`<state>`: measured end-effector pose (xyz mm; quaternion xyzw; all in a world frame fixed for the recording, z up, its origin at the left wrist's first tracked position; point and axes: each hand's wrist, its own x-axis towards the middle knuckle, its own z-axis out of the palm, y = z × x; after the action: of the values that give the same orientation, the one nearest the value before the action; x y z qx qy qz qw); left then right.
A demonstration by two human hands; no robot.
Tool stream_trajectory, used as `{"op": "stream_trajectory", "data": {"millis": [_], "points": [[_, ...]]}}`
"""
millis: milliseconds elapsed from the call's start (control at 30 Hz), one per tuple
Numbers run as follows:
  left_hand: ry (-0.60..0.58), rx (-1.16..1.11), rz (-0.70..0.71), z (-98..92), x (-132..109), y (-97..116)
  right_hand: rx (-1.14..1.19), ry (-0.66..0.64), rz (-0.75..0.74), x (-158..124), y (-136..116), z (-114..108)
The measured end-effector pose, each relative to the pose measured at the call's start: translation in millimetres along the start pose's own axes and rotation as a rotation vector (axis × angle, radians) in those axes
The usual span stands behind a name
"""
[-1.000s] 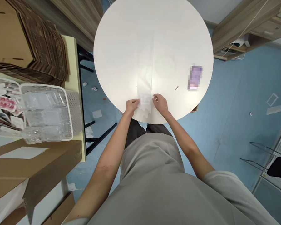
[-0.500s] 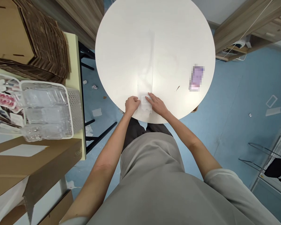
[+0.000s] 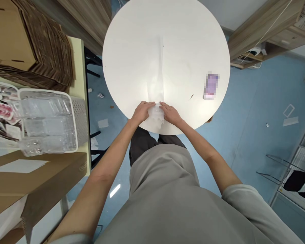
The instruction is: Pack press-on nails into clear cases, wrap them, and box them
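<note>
Centrally, white round table [image 3: 132, 51] bears clear film [image 3: 157, 84]; blue floor [image 3: 256, 112], cardboard stack [image 3: 40, 51] left.

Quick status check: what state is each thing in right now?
Strip: flat along the table, near end bunched under the fingers.
Left hand: fingers on the strip's near end, grip unclear.
Right hand: same, from the other side.
Purple item: lying on the table, blurred, apart from both hands.
Basket: full of clear trays.
Cardboard: flattened, stacked.
</note>
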<state>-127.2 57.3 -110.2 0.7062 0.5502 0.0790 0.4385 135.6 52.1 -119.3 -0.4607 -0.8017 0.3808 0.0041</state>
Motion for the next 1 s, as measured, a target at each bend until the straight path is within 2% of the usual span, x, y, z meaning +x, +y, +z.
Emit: {"op": "stream_trajectory", "data": {"millis": [167,300,467,600,700,867,1000], "points": [[-0.068,0.105,0.061,0.2,-11.3,-3.5,0.046,-0.018,-0.04,-0.7,5.8,-14.9],[-0.012,0.031,0.021,3.2,-15.3,2.3,0.094,0.027,-0.011,6.3,7.1,-20.2],[0.151,-0.144,-0.152,6.4,0.8,16.5,0.145,0.107,0.104,22.9,-0.1,-23.8],[0.231,-0.211,-0.399,8.8,20.7,24.7,0.19,0.204,0.285,39.2,-5.8,-21.1],[0.296,-0.254,-0.523,9.6,31.5,28.1,0.246,0.282,0.432,49.1,-7.5,-17.3],[0.335,-0.288,-0.633,8.2,43.2,32.7,0.35,0.384,0.605,58.2,-8.3,-13.9],[0.321,-0.243,-0.644,8.4,46.7,35.9,0.329,0.358,0.664,60.3,-7.0,-11.5]]}}
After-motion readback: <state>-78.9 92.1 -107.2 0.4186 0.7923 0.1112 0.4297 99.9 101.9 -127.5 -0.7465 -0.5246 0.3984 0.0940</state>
